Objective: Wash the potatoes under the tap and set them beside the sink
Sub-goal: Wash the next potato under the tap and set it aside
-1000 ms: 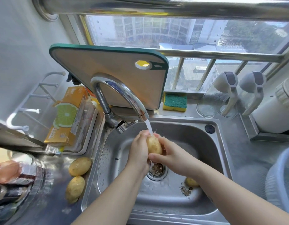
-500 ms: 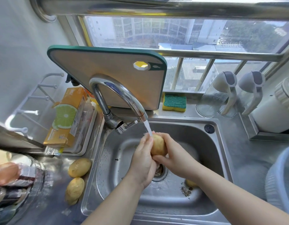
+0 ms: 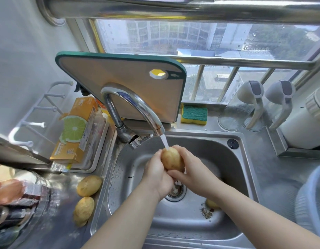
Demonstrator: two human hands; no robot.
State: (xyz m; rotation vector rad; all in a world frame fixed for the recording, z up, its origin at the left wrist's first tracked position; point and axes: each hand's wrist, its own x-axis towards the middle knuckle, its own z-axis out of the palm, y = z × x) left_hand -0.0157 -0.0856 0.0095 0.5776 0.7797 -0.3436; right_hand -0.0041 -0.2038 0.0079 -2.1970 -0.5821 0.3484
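Observation:
Water runs from the curved tap [image 3: 136,105] onto a yellow-brown potato [image 3: 171,159] held over the steel sink [image 3: 232,162]. My left hand [image 3: 157,173] grips its left side and my right hand [image 3: 193,169] cups it from the right and below. Two potatoes lie on the counter left of the sink, one [image 3: 89,185] behind the other [image 3: 83,210]. Another potato [image 3: 211,203] lies in the basin, mostly hidden under my right forearm.
A green-rimmed cutting board [image 3: 123,83] leans behind the tap. A sponge [image 3: 194,114] sits on the ledge. An orange box [image 3: 74,133] in a tray stands at left, jars [image 3: 240,108] at right, a plastic basin [image 3: 311,200] at far right. Debris [image 3: 206,212] lies near the drain [image 3: 175,191].
The potato has turned in my hands and more of it shows now. My left hand slid lower along its left side. The view shifted slightly.

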